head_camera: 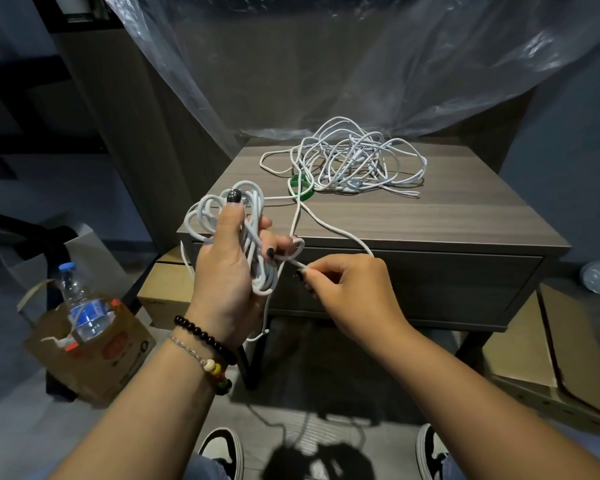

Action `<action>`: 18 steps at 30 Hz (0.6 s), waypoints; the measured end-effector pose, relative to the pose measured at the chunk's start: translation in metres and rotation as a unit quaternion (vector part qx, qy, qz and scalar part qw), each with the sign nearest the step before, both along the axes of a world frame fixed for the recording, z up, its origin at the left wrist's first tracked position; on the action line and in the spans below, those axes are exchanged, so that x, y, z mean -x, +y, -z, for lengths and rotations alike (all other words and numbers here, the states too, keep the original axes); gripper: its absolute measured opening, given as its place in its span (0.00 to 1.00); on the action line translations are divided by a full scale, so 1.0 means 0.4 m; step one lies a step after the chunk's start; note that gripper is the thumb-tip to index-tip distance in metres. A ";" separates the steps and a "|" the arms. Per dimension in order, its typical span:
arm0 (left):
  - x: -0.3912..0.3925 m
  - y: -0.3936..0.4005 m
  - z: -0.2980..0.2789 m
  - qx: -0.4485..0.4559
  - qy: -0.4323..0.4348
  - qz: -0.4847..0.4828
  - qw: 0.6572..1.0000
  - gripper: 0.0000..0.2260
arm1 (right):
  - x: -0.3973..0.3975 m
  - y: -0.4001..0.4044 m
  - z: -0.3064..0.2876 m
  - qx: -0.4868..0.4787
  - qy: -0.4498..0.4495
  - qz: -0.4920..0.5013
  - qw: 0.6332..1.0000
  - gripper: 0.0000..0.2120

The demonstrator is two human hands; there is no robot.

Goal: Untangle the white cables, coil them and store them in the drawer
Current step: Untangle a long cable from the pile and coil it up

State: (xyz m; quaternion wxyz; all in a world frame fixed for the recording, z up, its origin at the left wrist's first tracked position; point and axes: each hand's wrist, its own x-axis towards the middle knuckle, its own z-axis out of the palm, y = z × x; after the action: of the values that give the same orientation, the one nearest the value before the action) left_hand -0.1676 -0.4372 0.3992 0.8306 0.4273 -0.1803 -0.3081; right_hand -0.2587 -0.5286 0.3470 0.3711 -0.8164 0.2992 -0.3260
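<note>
My left hand [227, 268] grips a coil of white cable [201, 211] in front of the wooden side table [430, 216]. My right hand [350, 289] pinches the free end of that same cable [297, 264] just right of the coil. A strand of it runs up over the table's front edge to a tangled heap of white cables [350, 161] on the tabletop. A green ring [300, 187] lies at the heap's left edge. The drawer front [447, 282] below the tabletop is closed.
A clear plastic sheet [361, 64] hangs behind the table. To the left on the floor, a paper bag [94, 355] holds a water bottle [84, 306]. Cardboard boxes sit under the table [167, 289] and at the right [548, 341]. My shoes [222, 448] show at the bottom.
</note>
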 end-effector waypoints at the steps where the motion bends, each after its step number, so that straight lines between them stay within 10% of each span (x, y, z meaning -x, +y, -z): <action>1: 0.000 0.001 -0.003 0.012 0.008 -0.004 1.000 0.17 | -0.003 -0.008 0.000 0.016 -0.005 0.013 1.000 0.05; 10: -0.013 0.002 -0.019 0.027 0.069 -0.018 0.997 0.17 | 0.005 -0.059 -0.022 0.250 -0.047 0.002 0.967 0.06; 18: -0.067 0.013 0.003 0.023 0.121 -0.007 0.992 0.16 | 0.014 0.040 -0.016 0.109 -0.043 -0.169 0.979 0.09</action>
State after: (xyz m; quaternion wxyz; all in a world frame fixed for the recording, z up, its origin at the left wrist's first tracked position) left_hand -0.1408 -0.4319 0.3980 0.8582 0.3686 -0.0831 -0.3475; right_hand -0.2643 -0.5126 0.3533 0.3422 -0.8759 0.1033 -0.3241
